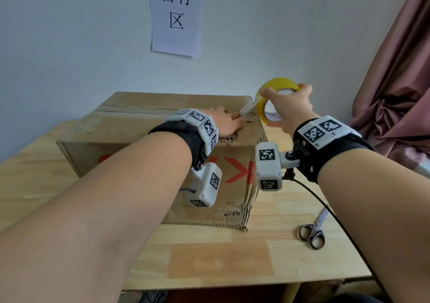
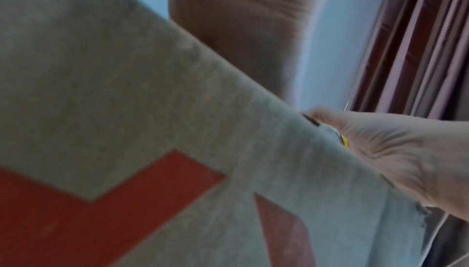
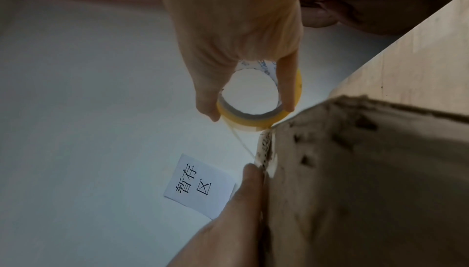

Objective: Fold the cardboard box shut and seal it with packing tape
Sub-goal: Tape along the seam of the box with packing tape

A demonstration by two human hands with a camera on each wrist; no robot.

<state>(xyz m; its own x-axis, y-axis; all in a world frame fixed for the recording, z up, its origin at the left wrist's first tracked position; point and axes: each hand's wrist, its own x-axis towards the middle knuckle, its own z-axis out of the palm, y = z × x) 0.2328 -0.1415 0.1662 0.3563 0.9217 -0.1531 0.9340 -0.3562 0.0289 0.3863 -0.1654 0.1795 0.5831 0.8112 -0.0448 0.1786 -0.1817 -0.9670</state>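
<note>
Head view: right hand (image 1: pixel 290 109) fingers (image 3: pixel 288 91) grip the tape roll (image 1: pixel 274 100); left hand (image 1: pixel 223 122) fingers press flat on the box (image 1: pixel 130 126).

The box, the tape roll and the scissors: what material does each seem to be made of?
Box: brown corrugated cardboard with a matte finish; fluting shows along the torn edges. Tape roll: glossy, translucent yellowish plastic film, apparently on a white paper core with print; the pulled strip looks nearly clear. Scissors: shiny blades, probably steel; dark loop handles, perhaps plastic, but too small to tell.
</note>
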